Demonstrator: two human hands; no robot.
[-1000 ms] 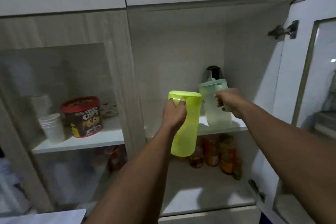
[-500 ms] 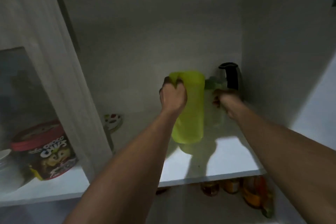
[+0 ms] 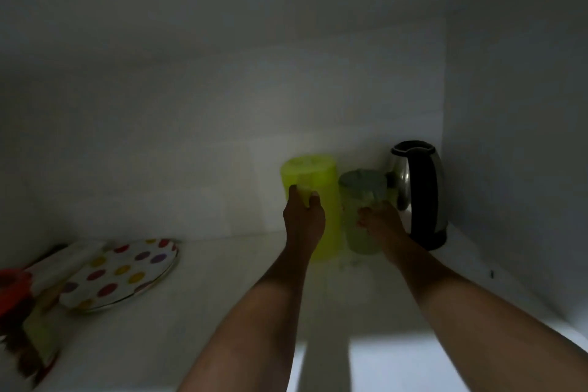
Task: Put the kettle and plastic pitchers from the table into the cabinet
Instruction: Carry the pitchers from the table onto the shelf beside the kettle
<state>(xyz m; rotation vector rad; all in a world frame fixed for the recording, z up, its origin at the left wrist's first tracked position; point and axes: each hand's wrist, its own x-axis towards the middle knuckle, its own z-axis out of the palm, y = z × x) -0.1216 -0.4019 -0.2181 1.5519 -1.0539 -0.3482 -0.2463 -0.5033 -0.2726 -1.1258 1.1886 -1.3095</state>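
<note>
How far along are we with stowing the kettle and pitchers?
Done: the kettle stands at the back right of the cabinet shelf. In hand: left hand grips the yellow-green pitcher, right hand the pale green pitcher, both apparently on the shelf. Left: let go and withdraw.

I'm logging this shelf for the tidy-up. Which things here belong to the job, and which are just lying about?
Job: yellow-green pitcher in the left hand; pale green pitcher in the right hand; kettle.
Lying about: spotted plate; red-lidded container.
</note>
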